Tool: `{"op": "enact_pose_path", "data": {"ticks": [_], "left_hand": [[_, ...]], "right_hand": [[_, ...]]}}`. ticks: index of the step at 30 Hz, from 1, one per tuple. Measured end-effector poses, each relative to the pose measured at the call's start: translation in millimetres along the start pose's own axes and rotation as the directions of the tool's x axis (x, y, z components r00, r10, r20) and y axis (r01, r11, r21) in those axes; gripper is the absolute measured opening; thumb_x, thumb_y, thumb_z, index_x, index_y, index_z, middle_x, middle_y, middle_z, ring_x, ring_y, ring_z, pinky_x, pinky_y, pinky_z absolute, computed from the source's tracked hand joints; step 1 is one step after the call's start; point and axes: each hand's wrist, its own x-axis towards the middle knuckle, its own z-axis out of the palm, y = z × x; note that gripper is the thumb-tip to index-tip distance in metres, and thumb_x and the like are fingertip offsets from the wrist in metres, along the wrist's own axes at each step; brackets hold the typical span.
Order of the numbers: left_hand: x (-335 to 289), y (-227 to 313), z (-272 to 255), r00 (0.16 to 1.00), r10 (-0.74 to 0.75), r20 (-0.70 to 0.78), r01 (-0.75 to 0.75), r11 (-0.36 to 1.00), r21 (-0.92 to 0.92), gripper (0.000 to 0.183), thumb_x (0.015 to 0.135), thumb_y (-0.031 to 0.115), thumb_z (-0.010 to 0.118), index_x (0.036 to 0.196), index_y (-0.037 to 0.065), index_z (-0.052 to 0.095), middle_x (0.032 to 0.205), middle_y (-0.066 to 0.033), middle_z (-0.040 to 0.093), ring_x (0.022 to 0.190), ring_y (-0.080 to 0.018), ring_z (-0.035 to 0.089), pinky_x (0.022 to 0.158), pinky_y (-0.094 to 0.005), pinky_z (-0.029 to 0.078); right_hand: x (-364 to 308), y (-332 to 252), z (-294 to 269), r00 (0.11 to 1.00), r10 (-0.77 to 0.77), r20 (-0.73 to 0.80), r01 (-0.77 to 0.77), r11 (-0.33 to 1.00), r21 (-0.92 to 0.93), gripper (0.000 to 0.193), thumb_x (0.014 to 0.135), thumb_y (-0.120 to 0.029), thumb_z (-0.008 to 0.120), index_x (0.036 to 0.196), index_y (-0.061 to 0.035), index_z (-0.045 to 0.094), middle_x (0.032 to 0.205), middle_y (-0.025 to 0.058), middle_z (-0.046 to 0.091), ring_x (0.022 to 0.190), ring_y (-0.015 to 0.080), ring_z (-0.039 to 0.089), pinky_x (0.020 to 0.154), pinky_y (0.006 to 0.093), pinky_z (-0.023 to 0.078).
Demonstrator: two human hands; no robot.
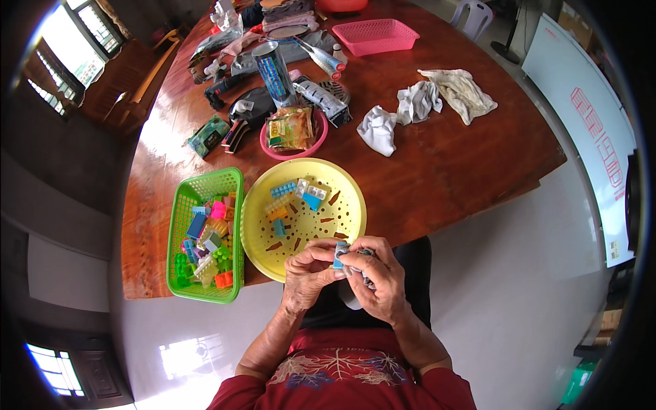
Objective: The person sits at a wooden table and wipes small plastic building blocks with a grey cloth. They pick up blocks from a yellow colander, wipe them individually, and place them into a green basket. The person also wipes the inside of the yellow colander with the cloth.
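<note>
Just past the table's near edge, in front of my body, both hands meet around a small blue toy building block (339, 253). My left hand (305, 277) pinches the block between thumb and fingers. A crumpled greyish cloth (369, 281) is bunched in my right hand (384, 281), whose fingers press at the block; part of the cloth is hidden by them. Beyond my hands lies a yellow perforated basin (354, 195) with several blue, white and orange blocks in it. To its left, a green plastic basket (176, 225) holds a pile of mixed coloured blocks.
Behind the basin sits a pink bowl (273, 152) of packaged food, beside a tall dark can (275, 74). White cloths (377, 131) lie toward the right. A pink basket (376, 37), rackets (318, 56) and folded clothes (283, 14) are farther back on the brown table (451, 178).
</note>
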Motion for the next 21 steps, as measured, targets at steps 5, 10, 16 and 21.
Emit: {"op": "enact_pose_path", "data": {"ticks": [5, 10, 16, 21], "left_hand": [[-3, 5, 6, 0.996, 0.048, 0.071, -0.063, 0.970, 0.234, 0.026, 0.069, -0.005, 0.077, 0.093, 0.001, 0.068, 0.114, -0.0137, 0.059, 0.108, -0.0219, 0.056, 0.095, -0.0358, 0.046], [-5, 3, -2, 0.992, 0.103, 0.072, -0.123, 0.919, 0.376, 0.027, 0.068, -0.001, 0.079, 0.092, 0.001, 0.068, 0.114, -0.0120, 0.059, 0.107, -0.0208, 0.056, 0.094, -0.0349, 0.046], [-9, 1, -3, 0.997, -0.049, 0.066, 0.042, 0.993, 0.106, 0.027, 0.068, 0.001, 0.079, 0.093, 0.001, 0.068, 0.113, -0.0116, 0.061, 0.104, -0.0196, 0.057, 0.093, -0.0345, 0.045], [-7, -19, 0, 0.997, -0.077, 0.007, 0.075, 0.930, -0.359, 0.018, 0.080, 0.010, 0.071, 0.095, 0.003, 0.067, 0.116, -0.0107, 0.060, 0.106, -0.0186, 0.055, 0.097, -0.0349, 0.040]], "right_hand": [[1, 12, -7, 0.982, 0.183, 0.046, -0.186, 0.981, 0.063, 0.021, 0.076, 0.006, 0.060, 0.094, -0.0050, 0.060, 0.094, 0.0106, 0.057, 0.077, 0.0236, 0.060, 0.059, 0.0318, 0.050], [-8, -2, -4, 0.993, -0.043, 0.107, 0.060, 0.984, -0.166, 0.026, 0.070, 0.001, 0.068, 0.093, -0.0084, 0.060, 0.098, 0.0077, 0.056, 0.079, 0.0263, 0.054, 0.067, 0.0358, 0.047], [8, 8, -8, 0.983, 0.151, 0.109, -0.161, 0.983, 0.090, 0.010, 0.083, 0.000, 0.059, 0.093, -0.0019, 0.059, 0.094, 0.0101, 0.056, 0.077, 0.0192, 0.058, 0.065, 0.0301, 0.047], [-1, 11, 5, 0.970, 0.242, -0.025, -0.238, 0.966, 0.105, 0.018, 0.087, -0.008, 0.057, 0.103, 0.0010, 0.056, 0.098, 0.0149, 0.054, 0.085, 0.0230, 0.057, 0.070, 0.0303, 0.047]]}}
